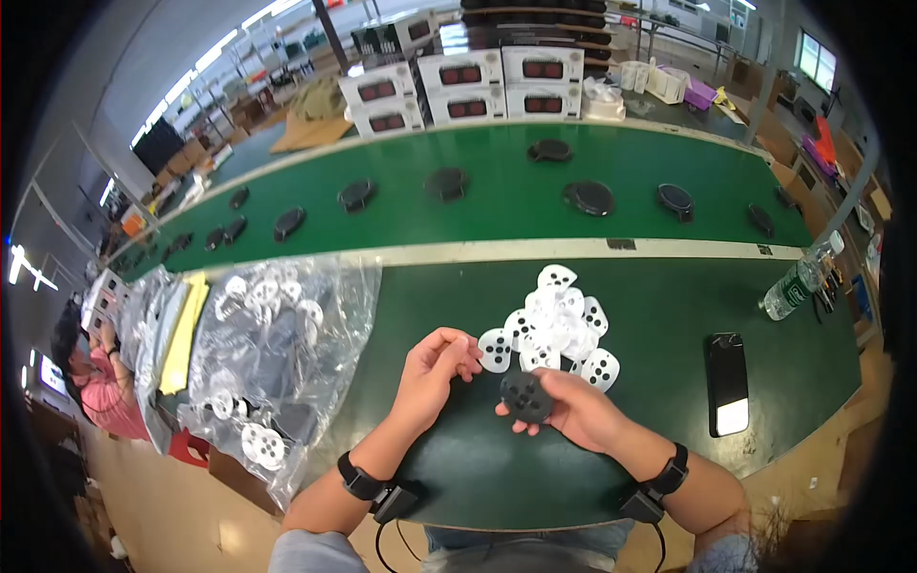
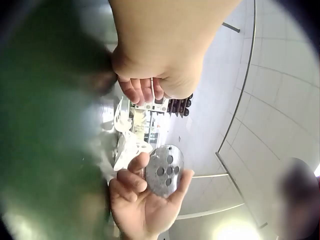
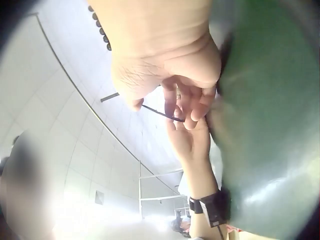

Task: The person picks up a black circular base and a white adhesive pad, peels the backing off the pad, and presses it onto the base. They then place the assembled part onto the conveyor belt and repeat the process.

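In the head view my right hand holds a dark, rounded plate with several round holes, thumb on its near face and fingers behind. The same plate looks grey and shiny in the left wrist view, and in the right wrist view it shows as a thin dark edge. My left hand pinches a white plate with dark holes between thumb and fingers; its thin edge shows in the left wrist view. Just beyond both hands lies a heap of similar white plates.
A clear plastic bag with white plates lies to the left. A phone and a water bottle are on the right. Dark round devices sit on the green belt beyond, with boxes behind. Another person sits far left.
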`<state>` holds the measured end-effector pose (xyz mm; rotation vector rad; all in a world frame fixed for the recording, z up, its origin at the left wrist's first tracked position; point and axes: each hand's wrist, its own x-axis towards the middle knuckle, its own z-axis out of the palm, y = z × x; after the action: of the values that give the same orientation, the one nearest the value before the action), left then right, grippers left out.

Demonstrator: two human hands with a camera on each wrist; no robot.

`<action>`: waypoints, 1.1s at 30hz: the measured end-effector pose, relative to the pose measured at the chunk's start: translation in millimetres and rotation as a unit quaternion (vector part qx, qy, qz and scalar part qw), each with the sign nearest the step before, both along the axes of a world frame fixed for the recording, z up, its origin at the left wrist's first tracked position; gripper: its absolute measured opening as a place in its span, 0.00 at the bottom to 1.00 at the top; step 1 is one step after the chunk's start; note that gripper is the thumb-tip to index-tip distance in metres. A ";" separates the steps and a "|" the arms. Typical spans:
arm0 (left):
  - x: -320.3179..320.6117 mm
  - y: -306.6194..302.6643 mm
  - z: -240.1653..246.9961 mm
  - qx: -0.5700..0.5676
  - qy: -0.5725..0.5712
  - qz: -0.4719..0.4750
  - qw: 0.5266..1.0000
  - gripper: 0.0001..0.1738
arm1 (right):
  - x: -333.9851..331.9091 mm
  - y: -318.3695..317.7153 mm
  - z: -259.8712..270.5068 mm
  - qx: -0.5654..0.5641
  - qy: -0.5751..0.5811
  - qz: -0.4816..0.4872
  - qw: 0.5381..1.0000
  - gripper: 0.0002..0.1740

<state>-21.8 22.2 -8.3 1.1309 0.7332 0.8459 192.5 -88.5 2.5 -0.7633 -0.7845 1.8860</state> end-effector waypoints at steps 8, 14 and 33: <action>-3.5 -14.4 16.6 0.172 0.121 -0.114 0.971 0.11 | 6.6 5.9 -1.3 -0.038 0.082 0.027 0.996 0.32; -1.5 -16.4 11.8 0.172 0.132 -0.099 0.971 0.11 | 7.9 2.9 -2.1 -0.020 0.065 0.050 0.996 0.30; -4.3 -14.0 11.1 0.154 0.110 -0.110 0.976 0.08 | 4.6 3.5 4.5 -0.021 0.089 0.039 0.995 0.21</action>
<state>-26.2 8.2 2.8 1.5730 0.6544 0.6657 197.1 -85.1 7.0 -0.5880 -0.6739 2.0139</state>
